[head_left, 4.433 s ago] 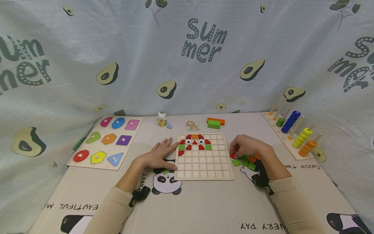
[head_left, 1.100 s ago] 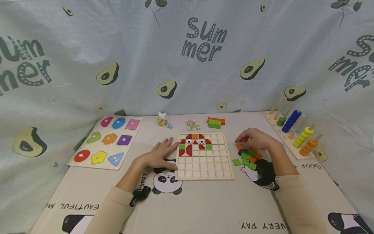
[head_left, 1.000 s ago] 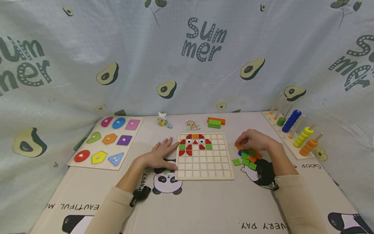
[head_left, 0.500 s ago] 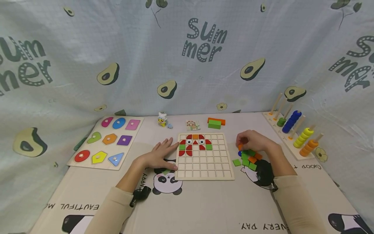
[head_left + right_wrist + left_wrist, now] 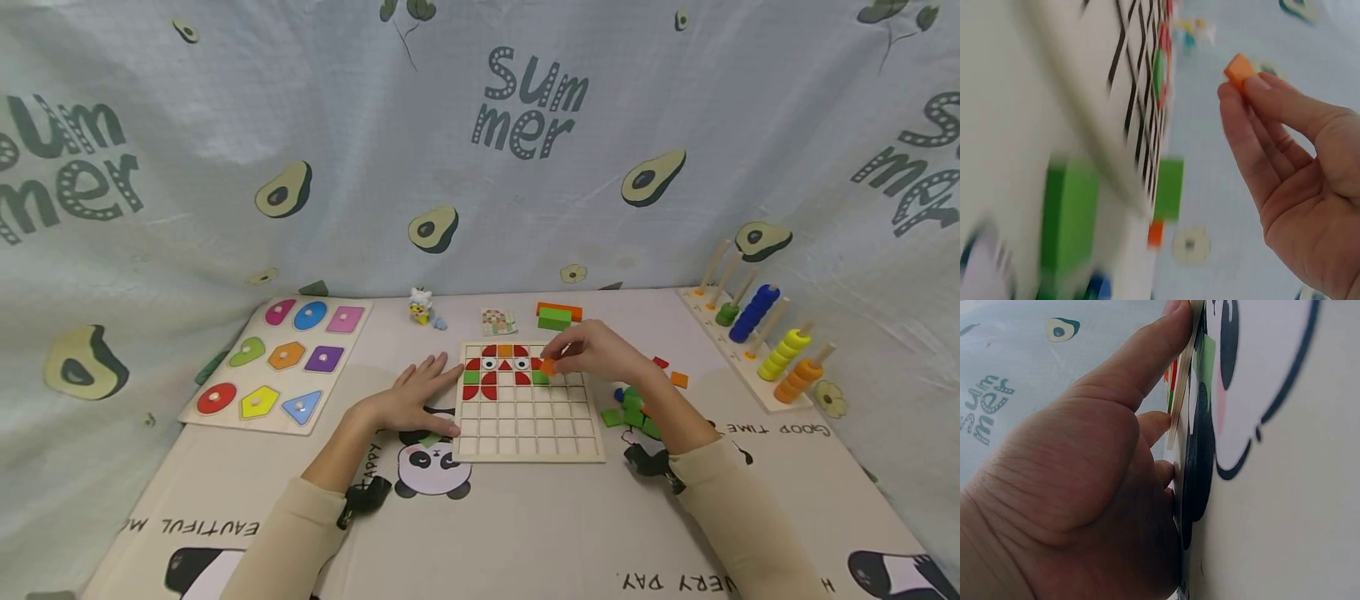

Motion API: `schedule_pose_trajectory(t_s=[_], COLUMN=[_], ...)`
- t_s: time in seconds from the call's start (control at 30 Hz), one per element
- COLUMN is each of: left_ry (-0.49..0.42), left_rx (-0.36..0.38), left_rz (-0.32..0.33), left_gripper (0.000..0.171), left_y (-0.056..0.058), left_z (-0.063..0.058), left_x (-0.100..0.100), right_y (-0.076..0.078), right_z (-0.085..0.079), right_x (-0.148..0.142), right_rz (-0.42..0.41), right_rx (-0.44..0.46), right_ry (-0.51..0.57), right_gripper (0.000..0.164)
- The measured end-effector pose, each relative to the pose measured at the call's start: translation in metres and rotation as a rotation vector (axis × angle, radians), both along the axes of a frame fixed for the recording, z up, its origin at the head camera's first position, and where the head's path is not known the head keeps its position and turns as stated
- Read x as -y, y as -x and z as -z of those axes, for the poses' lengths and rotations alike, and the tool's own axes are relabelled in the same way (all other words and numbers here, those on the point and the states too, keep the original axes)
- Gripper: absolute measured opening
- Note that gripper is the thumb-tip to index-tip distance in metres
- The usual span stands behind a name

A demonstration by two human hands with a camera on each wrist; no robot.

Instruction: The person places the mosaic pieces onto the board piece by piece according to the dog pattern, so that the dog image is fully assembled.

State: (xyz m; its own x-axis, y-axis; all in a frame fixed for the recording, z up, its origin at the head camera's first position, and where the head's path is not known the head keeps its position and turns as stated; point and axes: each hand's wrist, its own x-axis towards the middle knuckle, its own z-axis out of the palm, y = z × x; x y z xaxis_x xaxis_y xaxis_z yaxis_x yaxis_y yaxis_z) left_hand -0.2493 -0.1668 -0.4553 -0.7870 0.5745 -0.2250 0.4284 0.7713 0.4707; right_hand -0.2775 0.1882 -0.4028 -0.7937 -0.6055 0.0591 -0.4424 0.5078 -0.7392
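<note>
A square wooden grid board (image 5: 528, 427) lies flat on the table, its upper left cells filled with red, green, orange and eye-patterned tiles. My left hand (image 5: 408, 404) rests at the board's left side with fingers spread; in the left wrist view the thumb (image 5: 1138, 365) lies against the board's edge. Above the right part of the board, my right hand (image 5: 600, 352) pinches a small orange tile (image 5: 548, 367) between thumb and fingertips. The right wrist view shows that orange tile (image 5: 1239, 67) held clear of the board. The hand partly hides the board's upper right corner.
Loose green tiles (image 5: 633, 410), with orange, red and blue pieces about them, lie right of the board. Behind it are a picture card (image 5: 498, 322), green and orange blocks (image 5: 555, 318) and a figurine (image 5: 420, 307). A shape puzzle (image 5: 281, 392) lies left; a bead stacker (image 5: 768, 387) stands right.
My right hand has left the loose tiles and moved left over the board with an orange tile. Earlier, a second red tile came into the board's third row. The left hand stays put.
</note>
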Motion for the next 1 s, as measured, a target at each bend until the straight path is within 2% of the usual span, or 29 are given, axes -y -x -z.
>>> schedule_pose_trajectory(t_s=[0.17,0.23,0.33,0.6,0.73,0.8,1.0], left_ry=[0.000,0.002,0.004,0.002,0.007,0.008,0.009], left_rx=[0.002,0.004,0.005,0.005,-0.001,-0.001,0.004], left_rz=[0.002,0.001,0.001,-0.001,-0.001,-0.001,0.006], left_gripper=[0.105,0.105,0.105,0.105,0.105,0.105,0.105], left_y=[0.000,0.000,-0.001,-0.001,-0.001,-0.001,0.000], left_z=[-0.001,-0.002,-0.002,-0.002,-0.001,-0.001,-0.001], left_x=[-0.002,-0.002,-0.002,-0.003,-0.002,-0.001,-0.001], right_y=[0.002,0.004,0.004,-0.001,-0.002,-0.002,-0.003], right_z=[0.003,0.008,0.011,0.014,0.016,0.017,0.017], right_x=[0.039,0.052,0.067,0.084,0.086,0.087,0.091], right_rz=[-0.069,-0.082,-0.082,-0.084,-0.092,-0.106,-0.222], right_rx=[-0.025,-0.069,-0.091,-0.057,-0.072,-0.103,-0.281], right_ry=[-0.040,-0.083,-0.146,-0.277,-0.322,-0.358,-0.483], right_gripper=[0.018,0.017,0.016,0.016,0.017,0.018,0.014])
